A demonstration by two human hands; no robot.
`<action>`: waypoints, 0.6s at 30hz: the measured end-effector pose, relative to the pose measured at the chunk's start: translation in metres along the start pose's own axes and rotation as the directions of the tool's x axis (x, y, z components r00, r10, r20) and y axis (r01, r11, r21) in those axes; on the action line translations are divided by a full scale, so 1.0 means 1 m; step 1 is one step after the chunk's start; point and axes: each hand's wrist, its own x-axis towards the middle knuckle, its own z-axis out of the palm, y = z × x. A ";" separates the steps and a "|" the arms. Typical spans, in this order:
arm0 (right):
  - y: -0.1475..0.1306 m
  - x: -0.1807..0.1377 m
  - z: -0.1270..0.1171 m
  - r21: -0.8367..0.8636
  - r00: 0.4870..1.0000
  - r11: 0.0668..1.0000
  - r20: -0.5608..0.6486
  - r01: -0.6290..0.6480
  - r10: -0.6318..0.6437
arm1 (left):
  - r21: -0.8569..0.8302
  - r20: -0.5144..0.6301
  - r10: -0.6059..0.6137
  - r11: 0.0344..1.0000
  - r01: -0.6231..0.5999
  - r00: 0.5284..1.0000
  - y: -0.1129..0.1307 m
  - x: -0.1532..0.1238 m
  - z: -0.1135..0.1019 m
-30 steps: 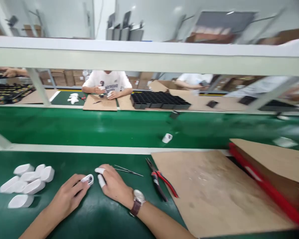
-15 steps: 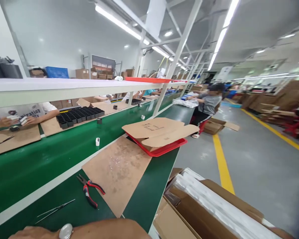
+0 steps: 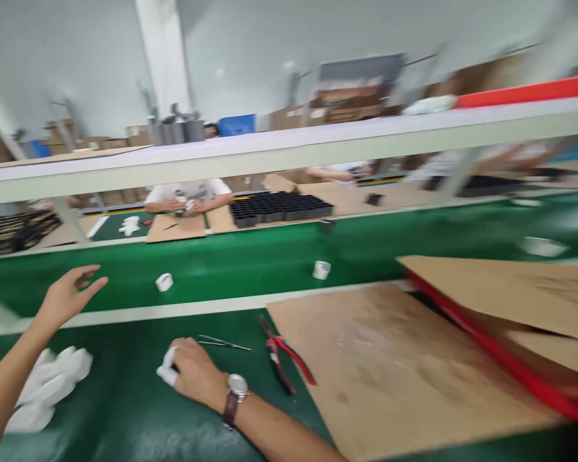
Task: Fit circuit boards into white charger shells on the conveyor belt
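My left hand (image 3: 70,294) is raised over the near edge of the green conveyor belt (image 3: 250,260), fingers spread, holding nothing. A small white part (image 3: 164,282) lies on the belt just right of it. My right hand (image 3: 192,372), with a wristwatch and white finger cots, rests curled on the green bench; whether it holds anything is hidden. A pile of white plastic shells (image 3: 48,382) lies under my left forearm. Tweezers (image 3: 224,343) and red-handled pliers (image 3: 282,356) lie just right of my right hand.
A second white part (image 3: 321,269) sits on the belt. A brown cardboard sheet (image 3: 395,366) covers the bench at right, beside a red tray (image 3: 491,356) under folded cardboard. Across the belt a person works next to a black compartment tray (image 3: 279,208). A shelf beam (image 3: 289,151) spans overhead.
The view swung right down the aisle, then back to the bench. My left hand has left the small part near my right hand and now hovers open over the belt, where a white part lies.
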 end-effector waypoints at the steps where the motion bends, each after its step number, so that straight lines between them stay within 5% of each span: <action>1: 0.000 -0.003 0.000 0.030 1.000 0.999 -0.013 0.020 -0.020 | -0.005 -0.048 -0.033 0.999 0.033 0.998 -0.010 -0.010 -0.021; 4: -0.001 -0.007 0.000 0.097 0.997 0.993 -0.044 0.067 -0.063 | -0.021 -0.136 -0.133 0.991 0.132 0.982 -0.039 -0.048 -0.069; 6: -0.002 -0.007 -0.001 0.130 0.994 0.986 -0.056 0.103 -0.096 | 0.021 -0.089 -0.120 0.992 0.123 0.989 -0.061 -0.081 -0.084; 11: -0.003 -0.002 -0.005 0.134 0.977 0.970 -0.088 0.203 -0.193 | 0.197 0.233 -0.087 0.980 0.041 0.969 -0.114 -0.169 -0.054; 14: 0.006 -0.005 -0.001 0.196 0.962 0.942 -0.098 0.271 -0.257 | 0.221 0.293 -0.145 0.972 0.080 0.945 -0.125 -0.206 -0.029; 16: 0.020 -0.012 0.007 0.249 0.953 0.920 -0.085 0.302 -0.290 | 0.209 0.280 -0.144 0.974 0.086 0.949 -0.132 -0.220 -0.038; 18: 0.038 -0.019 0.020 0.259 0.955 0.919 -0.058 0.297 -0.292 | 0.192 0.216 -0.125 0.978 0.083 0.968 -0.144 -0.232 -0.076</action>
